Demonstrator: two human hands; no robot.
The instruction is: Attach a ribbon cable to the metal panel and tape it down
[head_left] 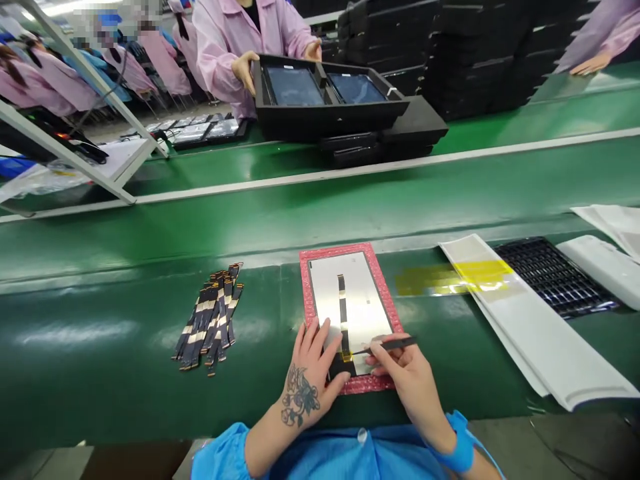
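Note:
A silvery flat display panel (367,287) lies on a pink-red padded mat (385,287) in front of me. Lengthwise along its middle runs a narrow dark flex cable (343,307) with pale bands. A small piece of yellow tape (347,358) is at the cable's near end. My left hand (313,377) rests with fingers spread on the panel's left side, beside the cable. In my right hand (410,373) is a pair of black tweezers (397,343), pinched between thumb and fingers. The tweezers' tip points left, at the taped end; whether it touches the tape I cannot tell.
A pile of flex cables (210,320) lies to the left. On the right are yellow tape strips (483,275) on a white sheet (540,333), and a black gridded tray (555,273). Across the green bench, a co-worker in pink holds a black tray (330,120) near stacked black trays (390,47).

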